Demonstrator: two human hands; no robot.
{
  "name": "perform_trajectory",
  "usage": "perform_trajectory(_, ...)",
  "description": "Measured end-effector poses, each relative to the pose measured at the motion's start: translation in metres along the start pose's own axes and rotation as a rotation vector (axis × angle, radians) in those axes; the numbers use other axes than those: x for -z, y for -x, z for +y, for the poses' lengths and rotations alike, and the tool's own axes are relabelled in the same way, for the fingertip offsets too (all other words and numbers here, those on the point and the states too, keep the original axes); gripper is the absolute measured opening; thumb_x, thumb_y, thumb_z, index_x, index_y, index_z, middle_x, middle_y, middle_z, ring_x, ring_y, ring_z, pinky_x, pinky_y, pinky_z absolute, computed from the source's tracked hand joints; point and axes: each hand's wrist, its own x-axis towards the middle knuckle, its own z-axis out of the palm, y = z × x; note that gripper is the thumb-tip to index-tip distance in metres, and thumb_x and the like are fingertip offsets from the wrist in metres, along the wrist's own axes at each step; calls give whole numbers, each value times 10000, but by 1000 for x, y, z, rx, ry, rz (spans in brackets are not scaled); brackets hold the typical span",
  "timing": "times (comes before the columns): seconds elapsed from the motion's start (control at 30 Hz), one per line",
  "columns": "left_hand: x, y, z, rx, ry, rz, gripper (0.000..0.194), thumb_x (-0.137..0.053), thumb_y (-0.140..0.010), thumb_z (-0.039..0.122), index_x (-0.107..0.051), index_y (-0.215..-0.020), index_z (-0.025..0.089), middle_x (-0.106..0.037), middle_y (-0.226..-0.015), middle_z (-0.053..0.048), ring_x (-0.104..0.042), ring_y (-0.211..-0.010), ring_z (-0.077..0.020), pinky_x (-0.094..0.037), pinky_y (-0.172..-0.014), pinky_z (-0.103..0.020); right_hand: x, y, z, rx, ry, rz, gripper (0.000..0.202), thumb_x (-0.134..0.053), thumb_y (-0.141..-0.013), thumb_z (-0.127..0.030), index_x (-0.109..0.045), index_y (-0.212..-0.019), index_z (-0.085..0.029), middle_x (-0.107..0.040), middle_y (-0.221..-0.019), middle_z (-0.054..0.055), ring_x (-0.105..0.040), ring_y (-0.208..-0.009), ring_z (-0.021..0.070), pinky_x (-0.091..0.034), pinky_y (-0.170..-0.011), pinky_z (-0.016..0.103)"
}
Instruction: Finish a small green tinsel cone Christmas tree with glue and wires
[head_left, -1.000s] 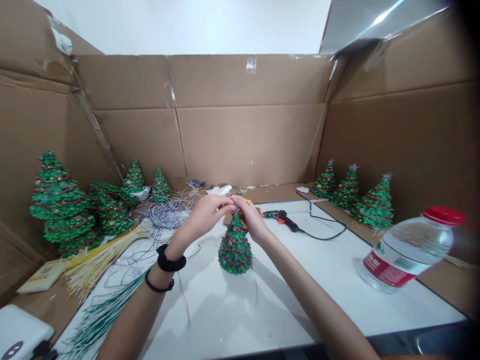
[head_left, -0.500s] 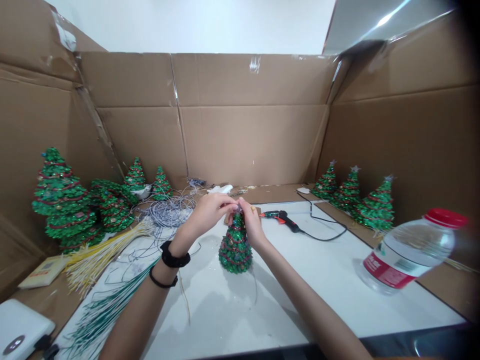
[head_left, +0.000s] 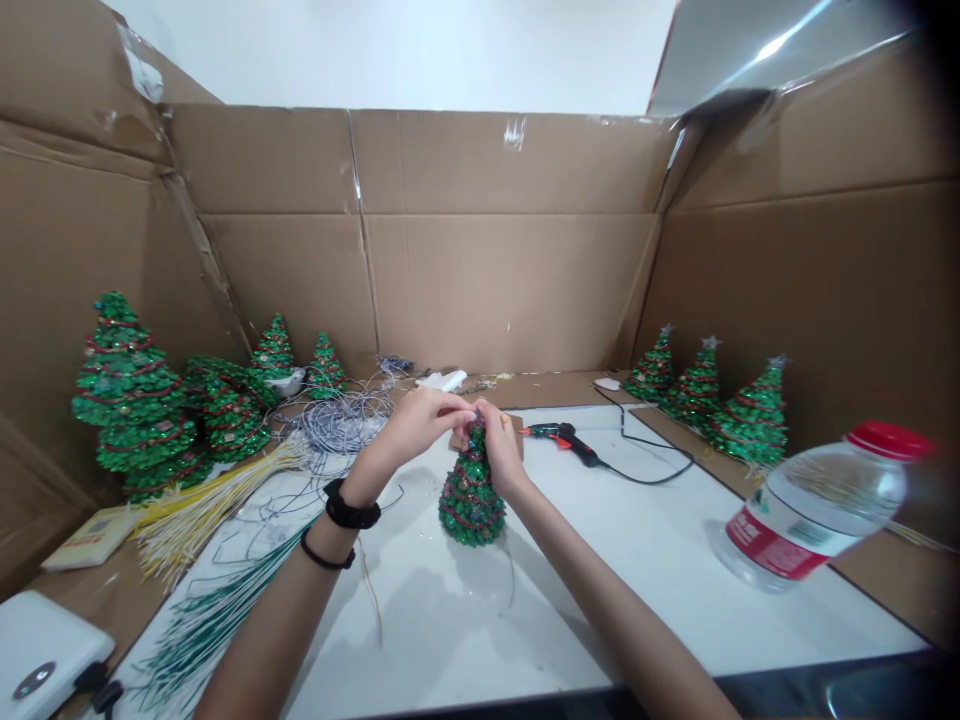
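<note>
A small green Christmas tree [head_left: 471, 505] with dark red garland stands upright on the white tabletop [head_left: 420, 620] in front of me. Both hands meet at its peak. The fingertips of my left hand [head_left: 421, 428] pinch a small silver-grey star topper [head_left: 478, 414], mostly hidden between the fingers. From the right side, my right hand [head_left: 501, 445] wraps around the upper part of the tree, its fingertips closed near the same tip. Just beyond the hands lies a brown cardboard square [head_left: 516, 428], partly covered by them.
Right of the hands lies a corded glue gun [head_left: 564, 436]. A water bottle [head_left: 817, 510] stands at the right, near several star-topped trees [head_left: 752, 415]. At left are a big tree [head_left: 139, 400], tangled silver wire [head_left: 337, 420], yellow stems [head_left: 217, 500], green stems [head_left: 225, 610] and a white device [head_left: 52, 650].
Both hands stay at the top of the tree with almost the same grip. The whole view has shifted very slightly; nothing else has visibly moved.
</note>
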Motion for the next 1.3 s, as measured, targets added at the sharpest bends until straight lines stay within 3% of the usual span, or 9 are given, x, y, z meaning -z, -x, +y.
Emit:
perform_trajectory(0.23,-3,4,2,36,4,5,286,-503,-871,271,-694,-682,174,-557,-439,48,-498,-456,-91,-369,-574,-202,3,-1,1,11,34,6,240,-386,-811,-381,-479,-657,-222,-478,-435,-58,-442,-435,124,-355,-493,254)
perform_trajectory(0.63,-22,18,2,103,29,183,350,-464,-893,348,-656,-655,178,-419,-329,72,-449,-374,-98,-359,-544,-206,0,1,-1,65,94,28,172,-368,-813,-355,-443,-708,-242,-446,-446,-65,-412,-437,130,-333,-485,251)
perform_trajectory(0.8,-32,17,-6,164,222,222,322,-513,-848,364,-626,-623,163,-529,-466,46,-471,-436,-102,-350,-538,-222,1,-1,-2,-19,62,4,173,-406,-768,-406,-464,-726,-248,-447,-440,-65,-438,-453,150,-340,-488,260)
perform_trajectory(0.87,-42,10,-10,201,395,329,310,-519,-836,335,-572,-586,161,-544,-533,26,-505,-532,-119,-371,-576,-227,3,-4,-5,-42,45,-2,181,-437,-744,-414,-493,-742,-243,-484,-481,-53,-489,-510,164,-371,-522,268)
perform_trajectory(1.03,-74,-12,-13,264,527,531,177,-420,-877,259,-561,-813,172,-612,-900,-48,-553,-942,-177,-413,-866,-278,7,-13,-10,-6,67,86,250,-471,-735,-437,-563,-802,-214,-614,-751,10,-565,-758,194,-427,-684,291)
perform_trajectory(1.17,-88,-15,-11,281,629,538,192,-352,-896,242,-522,-952,173,-602,-1032,-72,-548,-1010,-171,-410,-927,-286,4,-12,-4,61,114,139,241,-523,-712,-393,-586,-848,-205,-626,-876,27,-553,-871,203,-418,-800,302)
perform_trajectory(1.3,-92,-12,-13,308,671,500,232,-333,-901,262,-542,-883,162,-629,-957,-67,-561,-936,-178,-439,-883,-294,-2,-6,4,116,146,218,210,-420,-732,-321,-571,-831,-213,-608,-862,27,-537,-838,190,-413,-800,298)
